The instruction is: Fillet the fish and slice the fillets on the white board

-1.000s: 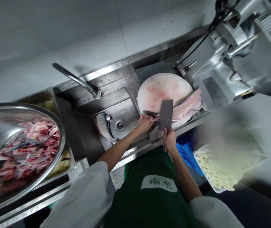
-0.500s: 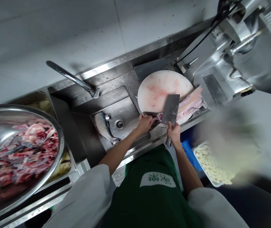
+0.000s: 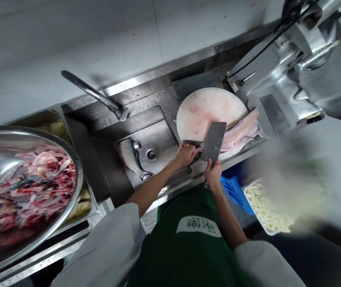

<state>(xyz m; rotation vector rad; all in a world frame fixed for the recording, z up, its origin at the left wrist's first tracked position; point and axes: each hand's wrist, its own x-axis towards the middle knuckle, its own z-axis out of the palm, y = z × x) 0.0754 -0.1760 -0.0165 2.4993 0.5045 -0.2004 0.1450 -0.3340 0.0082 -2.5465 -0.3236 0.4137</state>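
Note:
On the round white cutting board [image 3: 202, 105] lies a cut-open fish [image 3: 240, 133], its pink flesh facing up and its tail end toward the sink. My left hand [image 3: 186, 154] is closed around the tail end at the board's left edge. A broad cleaver [image 3: 215, 139] is gripped by its handle in my right hand [image 3: 213, 173]. Its blade lies over the fish just right of my left hand and hides part of it; whether it touches the flesh I cannot tell. Reddish stains mark the board.
A scaly fish piece [image 3: 132, 155] lies in the sink [image 3: 161, 139] under a faucet [image 3: 98, 95]. A metal bowl [image 3: 77, 175] of cut fish stands left. A steel machine [image 3: 278, 87] stands right, near a white tub [image 3: 267, 215] of pale shreds and a blue crate [image 3: 236, 189].
My right hand has moved slightly left and toward my body, bringing the cleaver closer to my left hand and tilting it more. My left hand keeps its hold on the fish.

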